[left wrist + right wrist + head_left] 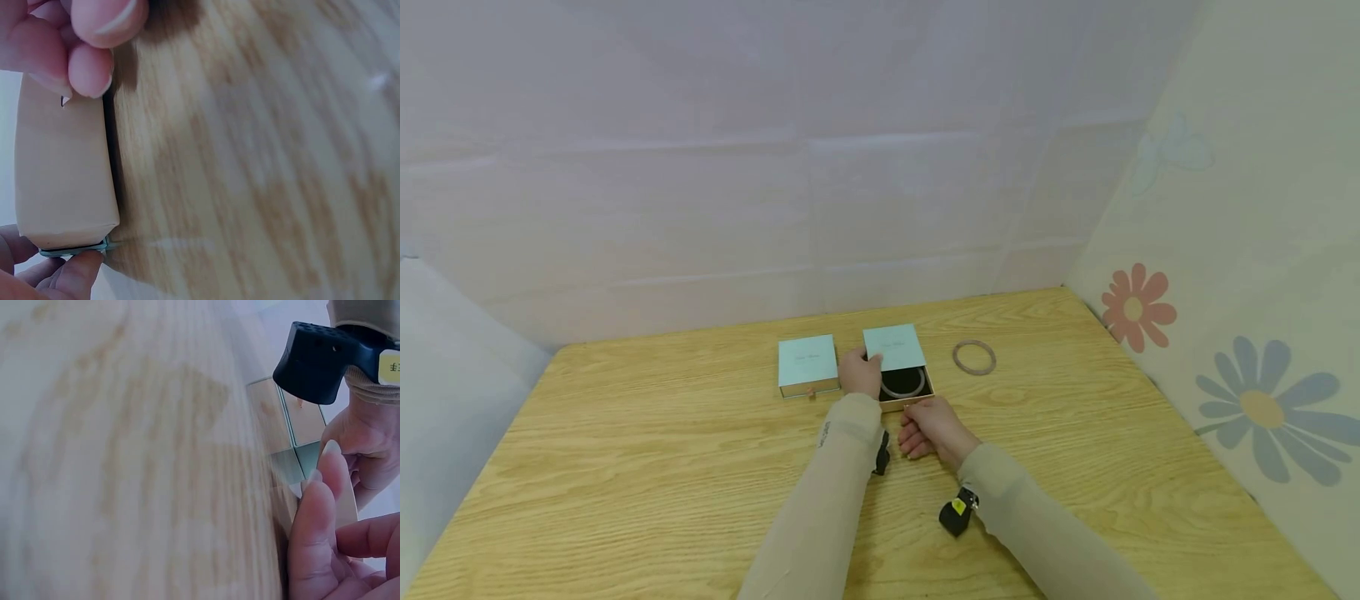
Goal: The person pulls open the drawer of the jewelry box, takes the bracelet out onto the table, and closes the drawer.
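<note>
A pale blue drawer-style jewellery box sits on the table with its black-lined drawer partly out. Inside the drawer lies a pale bangle, partly covered by the sleeve. My left hand grips the sleeve's left side, thumb on the top edge. At the drawer's beige front, my right hand has its fingers curled, and its fingertips pinch at the middle, where the pull tab is mostly hidden. A second bangle rests on the table right of the box.
Another pale blue box, closed, stands to the left of the open one. The wooden table meets a pale cloth backdrop behind and a flower-printed wall at the right. Black wrist cameras hang under both wrists.
</note>
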A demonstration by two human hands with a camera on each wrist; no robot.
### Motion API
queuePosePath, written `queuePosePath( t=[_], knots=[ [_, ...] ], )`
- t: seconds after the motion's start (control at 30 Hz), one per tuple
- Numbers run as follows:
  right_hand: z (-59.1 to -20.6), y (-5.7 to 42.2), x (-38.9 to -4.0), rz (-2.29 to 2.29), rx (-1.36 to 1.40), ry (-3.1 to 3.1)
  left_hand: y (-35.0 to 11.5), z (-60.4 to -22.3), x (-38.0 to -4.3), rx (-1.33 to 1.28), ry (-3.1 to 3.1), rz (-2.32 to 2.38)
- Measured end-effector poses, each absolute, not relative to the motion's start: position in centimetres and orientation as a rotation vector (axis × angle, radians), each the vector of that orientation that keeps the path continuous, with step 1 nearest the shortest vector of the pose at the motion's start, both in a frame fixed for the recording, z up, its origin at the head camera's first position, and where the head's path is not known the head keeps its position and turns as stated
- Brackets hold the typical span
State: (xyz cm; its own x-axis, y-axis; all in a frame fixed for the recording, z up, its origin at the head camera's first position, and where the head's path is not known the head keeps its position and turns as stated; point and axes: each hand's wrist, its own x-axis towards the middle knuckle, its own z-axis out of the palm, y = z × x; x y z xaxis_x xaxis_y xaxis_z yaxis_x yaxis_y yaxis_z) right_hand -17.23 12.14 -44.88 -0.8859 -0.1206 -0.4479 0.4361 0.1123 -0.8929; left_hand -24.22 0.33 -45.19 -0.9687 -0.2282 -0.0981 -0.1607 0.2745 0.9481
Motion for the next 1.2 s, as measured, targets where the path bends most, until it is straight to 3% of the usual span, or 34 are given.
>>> queuePosePath(
  t=[0.73, 1.2],
  knots=[
    [-43.0, 11.5, -17.1, -1.989, 0.100, 2.351, 0.1, -44.4, -23.9, 0.384, -2.484, -1.809],
    [-42.4, 11.4, -18.0, -1.446, -0.291, 2.928, 0.2, -44.8, -23.8, 0.397, -2.496, -1.855]
  ],
)
